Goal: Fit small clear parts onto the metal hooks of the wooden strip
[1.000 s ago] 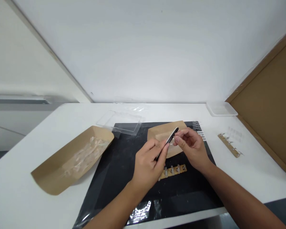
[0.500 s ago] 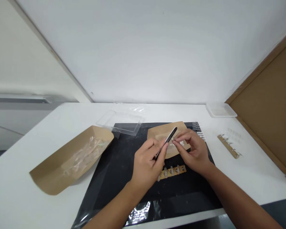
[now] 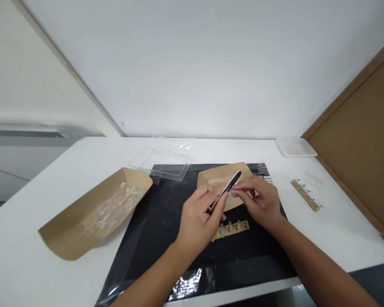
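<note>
My left hand (image 3: 201,211) is closed around a nail file (image 3: 233,181), dark on its face and white along one edge, tilted up to the right. The fingertips of my right hand (image 3: 259,198) pinch a small pale piece against the file; fingers mostly hide it. Behind both hands lies a brown paper tray (image 3: 211,174) with pale bits in it. Just below them a gold strip (image 3: 233,229) holds several clear nail tips standing in a row; my left hand covers its left end.
A black mat (image 3: 160,247) covers the middle of the white table. On the left is a larger brown paper tray (image 3: 67,230) with clear plastic pieces. A clear lid (image 3: 176,175) lies behind. To the right are another gold strip (image 3: 304,194), a plastic box (image 3: 296,154) and cardboard (image 3: 365,140).
My right fingers have come in slightly left and lower, closer to the file. The file has shifted a little to the right. The trays and strips stay put.
</note>
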{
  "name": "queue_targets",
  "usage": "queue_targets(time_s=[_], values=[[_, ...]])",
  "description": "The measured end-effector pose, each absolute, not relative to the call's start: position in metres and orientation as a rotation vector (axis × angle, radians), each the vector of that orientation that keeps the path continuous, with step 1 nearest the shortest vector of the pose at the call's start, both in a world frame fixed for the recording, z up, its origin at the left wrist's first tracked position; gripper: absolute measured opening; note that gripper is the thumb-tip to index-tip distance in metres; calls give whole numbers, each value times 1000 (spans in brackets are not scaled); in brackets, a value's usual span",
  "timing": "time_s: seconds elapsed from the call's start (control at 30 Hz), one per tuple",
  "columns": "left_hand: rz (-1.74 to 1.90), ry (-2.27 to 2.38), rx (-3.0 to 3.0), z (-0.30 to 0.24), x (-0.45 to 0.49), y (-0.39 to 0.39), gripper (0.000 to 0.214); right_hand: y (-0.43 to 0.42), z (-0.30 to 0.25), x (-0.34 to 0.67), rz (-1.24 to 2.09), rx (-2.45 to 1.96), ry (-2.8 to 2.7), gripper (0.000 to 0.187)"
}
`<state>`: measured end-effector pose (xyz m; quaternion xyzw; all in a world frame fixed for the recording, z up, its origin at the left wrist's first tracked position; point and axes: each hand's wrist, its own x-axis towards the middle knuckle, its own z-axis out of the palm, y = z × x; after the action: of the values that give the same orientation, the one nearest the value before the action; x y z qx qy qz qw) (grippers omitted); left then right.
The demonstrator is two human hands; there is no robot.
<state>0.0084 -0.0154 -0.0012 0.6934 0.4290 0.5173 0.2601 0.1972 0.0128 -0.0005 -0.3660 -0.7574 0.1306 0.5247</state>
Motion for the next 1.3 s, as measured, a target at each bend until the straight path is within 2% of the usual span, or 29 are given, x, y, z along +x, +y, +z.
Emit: queue_targets(time_s=[0.13,0.33,0.47,0.8,0.9,1.03,1.3], values=[[1292,1109,1567,-2,10,-15,22,9,-3,199,300,-971,-1811,4],[1106,1129,1255,2,8,-13,45,9,0,201,244,-873,-1909,6],[1099,1103,1164,2,7,-12,49,10,1,202,253,-764,-1920,7],[1167,1053,1121,6,4,-13,44,11,6,205,544,-733,-1900,15],[1170,1031,1125,4,4,-12,43,12,5,205,474,-744,-1920,13],[1163,1035,1171,4,5,-11,42,12,4,204,331,-703,-1961,19],[1218,1127,1334,8,5,-13,34,9,3,201,253,-697,-1944,17]])
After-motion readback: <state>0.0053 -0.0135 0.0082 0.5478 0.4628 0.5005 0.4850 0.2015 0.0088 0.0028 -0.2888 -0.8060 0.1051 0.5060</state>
